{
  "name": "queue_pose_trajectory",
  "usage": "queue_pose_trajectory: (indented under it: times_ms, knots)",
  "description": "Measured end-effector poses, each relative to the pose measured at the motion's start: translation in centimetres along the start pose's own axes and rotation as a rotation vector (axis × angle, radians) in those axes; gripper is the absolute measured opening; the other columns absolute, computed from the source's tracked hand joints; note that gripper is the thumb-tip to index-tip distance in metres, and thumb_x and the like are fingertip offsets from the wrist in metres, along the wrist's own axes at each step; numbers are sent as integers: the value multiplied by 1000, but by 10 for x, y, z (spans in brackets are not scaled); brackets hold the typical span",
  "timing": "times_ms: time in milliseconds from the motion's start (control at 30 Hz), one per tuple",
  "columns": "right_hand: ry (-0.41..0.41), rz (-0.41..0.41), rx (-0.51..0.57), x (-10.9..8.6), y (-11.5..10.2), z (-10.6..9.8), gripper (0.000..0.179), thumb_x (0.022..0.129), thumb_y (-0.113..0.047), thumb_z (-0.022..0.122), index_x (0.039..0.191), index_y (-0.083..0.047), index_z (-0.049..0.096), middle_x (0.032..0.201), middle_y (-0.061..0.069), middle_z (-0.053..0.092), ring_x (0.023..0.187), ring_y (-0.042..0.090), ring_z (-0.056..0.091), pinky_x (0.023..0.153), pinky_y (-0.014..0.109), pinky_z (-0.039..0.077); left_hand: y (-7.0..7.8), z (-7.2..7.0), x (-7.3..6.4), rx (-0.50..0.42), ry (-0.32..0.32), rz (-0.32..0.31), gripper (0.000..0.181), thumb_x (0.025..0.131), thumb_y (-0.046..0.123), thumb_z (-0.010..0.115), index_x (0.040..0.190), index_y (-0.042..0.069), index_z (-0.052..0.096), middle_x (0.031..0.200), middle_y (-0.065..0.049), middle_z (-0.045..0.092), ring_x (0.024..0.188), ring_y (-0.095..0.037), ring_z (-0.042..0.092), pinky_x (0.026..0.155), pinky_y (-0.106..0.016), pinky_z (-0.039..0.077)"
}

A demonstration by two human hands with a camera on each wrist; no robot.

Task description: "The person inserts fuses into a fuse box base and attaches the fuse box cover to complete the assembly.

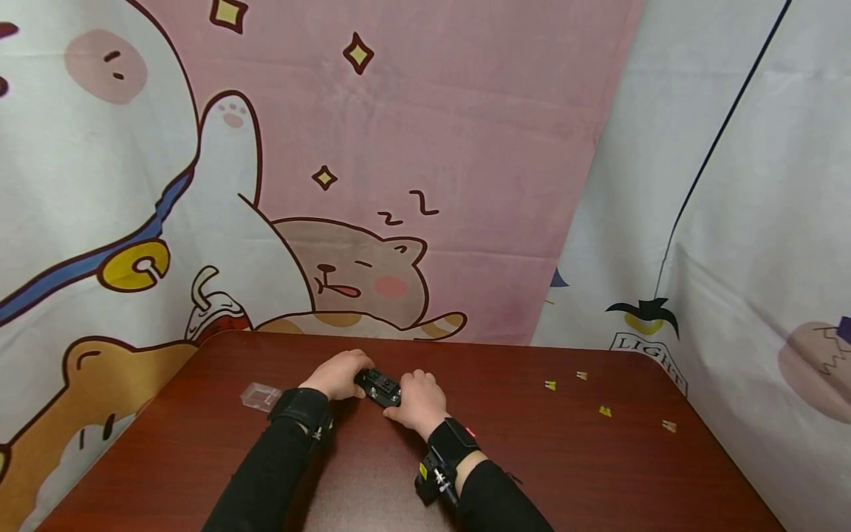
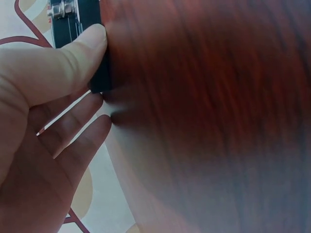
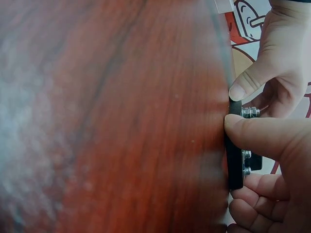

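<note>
A black fuse block (image 1: 380, 389) with metal screw terminals along its side is held between both hands over the back middle of the table. My left hand (image 1: 339, 375) pinches its left end; in the left wrist view the thumb lies on the block's edge (image 2: 100, 73). At the other end, my right hand (image 1: 422, 403) grips the block, thumb on one face and fingers curled behind, as the right wrist view shows. There the bolts on the block (image 3: 235, 165) point away from the tabletop side. The hands cover both ends of it.
A clear plastic cover (image 1: 261, 397) lies left of the left hand. Small yellow fuses (image 1: 549, 385) and pale fuses (image 1: 668, 426) lie spread on the right side of the brown table (image 1: 532, 458). A printed cloth (image 1: 465, 148) hangs behind the table.
</note>
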State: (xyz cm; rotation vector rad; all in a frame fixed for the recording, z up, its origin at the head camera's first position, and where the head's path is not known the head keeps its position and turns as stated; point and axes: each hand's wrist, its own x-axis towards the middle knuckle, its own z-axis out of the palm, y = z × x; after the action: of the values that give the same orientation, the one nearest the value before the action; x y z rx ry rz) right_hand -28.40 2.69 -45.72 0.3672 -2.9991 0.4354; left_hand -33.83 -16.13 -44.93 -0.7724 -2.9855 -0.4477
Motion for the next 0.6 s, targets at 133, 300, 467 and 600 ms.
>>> queue_pose_trajectory:
  times_ms: [133,300,467,600]
  knots:
    - [3,-16,10,2,3,-1,55,72,-47,86,101,-4,68,86,6,54,82,21,49,67,33,43,0,-1,0,-2,-7,-6,47,68,5,90,111,7,70,108,-4,64,103,-24,60,94,-43,46]
    - [19,-39,58,4,10,-2,48,70,-42,88,96,-7,71,82,2,53,77,17,49,66,31,42,1,-1,2,-19,-17,-25,45,67,9,91,107,8,70,103,-3,63,97,-22,59,91,-43,47]
    - [12,-61,104,3,14,-4,46,71,-40,88,97,-6,73,82,1,54,76,16,50,68,30,42,-1,-2,2,-32,-21,-18,44,66,12,93,103,8,69,100,-1,62,93,-20,59,89,-42,47]
    - [2,-76,149,4,17,-6,45,72,-38,87,99,-5,73,84,2,56,78,17,52,72,32,44,-3,-3,2,-52,-30,-18,46,65,12,93,103,9,68,100,-1,62,93,-20,58,89,-42,47]
